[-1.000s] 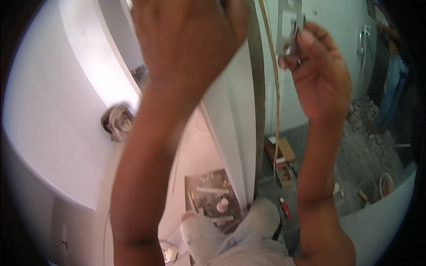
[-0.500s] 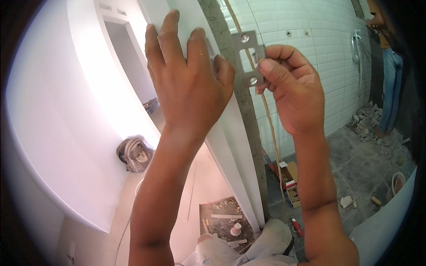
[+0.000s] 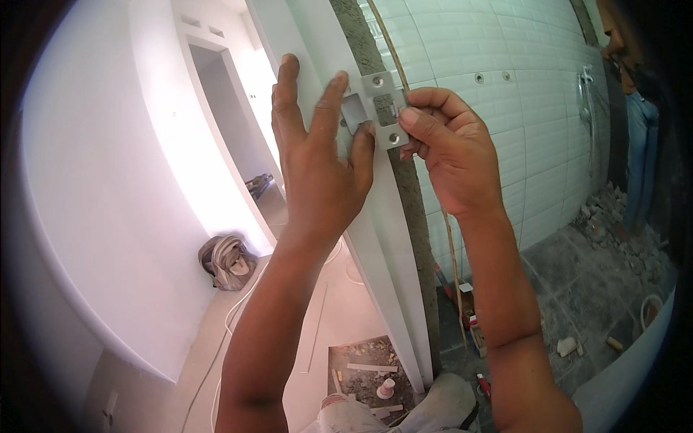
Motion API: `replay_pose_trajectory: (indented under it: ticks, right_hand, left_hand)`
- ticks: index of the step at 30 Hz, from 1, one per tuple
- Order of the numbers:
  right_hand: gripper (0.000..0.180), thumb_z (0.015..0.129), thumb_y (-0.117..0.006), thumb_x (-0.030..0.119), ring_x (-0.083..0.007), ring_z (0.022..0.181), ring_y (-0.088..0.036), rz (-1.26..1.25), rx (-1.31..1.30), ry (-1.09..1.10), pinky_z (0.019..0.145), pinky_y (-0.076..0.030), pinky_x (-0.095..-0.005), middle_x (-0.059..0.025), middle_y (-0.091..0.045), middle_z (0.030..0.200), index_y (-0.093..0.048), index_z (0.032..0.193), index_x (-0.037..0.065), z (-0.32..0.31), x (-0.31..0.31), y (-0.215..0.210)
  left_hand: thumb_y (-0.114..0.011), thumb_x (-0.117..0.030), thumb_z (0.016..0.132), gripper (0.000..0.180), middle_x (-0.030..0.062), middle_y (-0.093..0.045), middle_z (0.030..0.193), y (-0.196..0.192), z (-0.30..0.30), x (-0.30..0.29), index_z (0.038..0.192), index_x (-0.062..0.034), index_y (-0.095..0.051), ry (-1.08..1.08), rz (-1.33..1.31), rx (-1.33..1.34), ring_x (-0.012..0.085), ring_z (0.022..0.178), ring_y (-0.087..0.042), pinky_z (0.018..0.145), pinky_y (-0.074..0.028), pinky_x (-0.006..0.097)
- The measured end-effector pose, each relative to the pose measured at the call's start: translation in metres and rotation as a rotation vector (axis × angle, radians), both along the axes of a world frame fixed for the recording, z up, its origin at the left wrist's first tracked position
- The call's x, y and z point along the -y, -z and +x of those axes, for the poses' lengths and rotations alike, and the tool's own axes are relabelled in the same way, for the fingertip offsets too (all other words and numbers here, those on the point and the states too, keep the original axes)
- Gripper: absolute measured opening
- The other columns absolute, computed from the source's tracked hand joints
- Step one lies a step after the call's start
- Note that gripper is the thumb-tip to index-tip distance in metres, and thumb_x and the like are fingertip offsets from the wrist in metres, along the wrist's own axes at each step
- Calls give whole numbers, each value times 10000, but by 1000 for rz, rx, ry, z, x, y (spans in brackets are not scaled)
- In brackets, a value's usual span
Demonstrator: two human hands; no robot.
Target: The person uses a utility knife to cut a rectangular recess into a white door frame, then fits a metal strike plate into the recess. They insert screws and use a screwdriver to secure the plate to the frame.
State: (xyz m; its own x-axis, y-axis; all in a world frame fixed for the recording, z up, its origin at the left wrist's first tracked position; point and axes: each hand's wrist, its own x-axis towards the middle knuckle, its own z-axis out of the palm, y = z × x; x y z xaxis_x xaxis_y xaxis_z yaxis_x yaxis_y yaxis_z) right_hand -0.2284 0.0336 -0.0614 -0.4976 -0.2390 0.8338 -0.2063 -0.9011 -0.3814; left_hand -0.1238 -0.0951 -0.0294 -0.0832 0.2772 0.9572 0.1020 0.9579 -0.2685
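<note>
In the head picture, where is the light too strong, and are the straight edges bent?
Head view: the doorway and white wall are overexposed; the door frame edge bows from fisheye distortion; dark vignette at the rim; the metal plate between left hand and right hand is sharp.

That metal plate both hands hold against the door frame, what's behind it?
Behind the metal plate runs a rough grey strip of the frame; through its rectangular opening, a shallow recess. The left hand and right hand cover the rest.

No labels, signs or screens show. The only likely package is a small white and red box on the floor far below the hands, beside the wall; details too small to tell.
</note>
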Motion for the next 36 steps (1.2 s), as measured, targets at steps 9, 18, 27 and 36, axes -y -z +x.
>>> replay_pose_trajectory:
  ticks: [9,18,27,36]
  right_hand:
    - [269,901,-759,106,-71,693,-589,95,30,79,620,-463,-217,-31,-667,820,-634,1101,-23,13,16,-12]
    - [177,896,-742,145,-100,633,-613,192,39,617,592,-495,-266,-61,-669,712,-683,887,-22,37,20,-23]
    - [216,898,-748,173,-98,590,-580,165,-17,671,547,-468,-272,-41,-630,670,-672,835,-19,25,34,-12]
    - [233,963,-703,213,-51,540,-518,167,7,326,430,-403,-232,-12,-590,673,-667,921,-13,8,25,-16]
  left_hand:
    - [-716,-15,806,626,288,-237,1617,13,-1,14,1394,-51,-505,192,63,-8,446,1512,-255,1178,-334,507]
    - [-754,-66,780,714,293,-231,1614,17,13,18,1450,-92,-509,112,0,78,496,1461,-327,1105,-427,520]
    - [-762,-58,786,619,245,-270,1531,11,27,8,1379,-48,-586,-93,23,79,470,1268,-557,999,-547,505]
    - [-770,-150,825,594,275,-97,1631,-10,29,0,1392,-140,-593,-153,25,181,508,1315,-512,1036,-523,515]
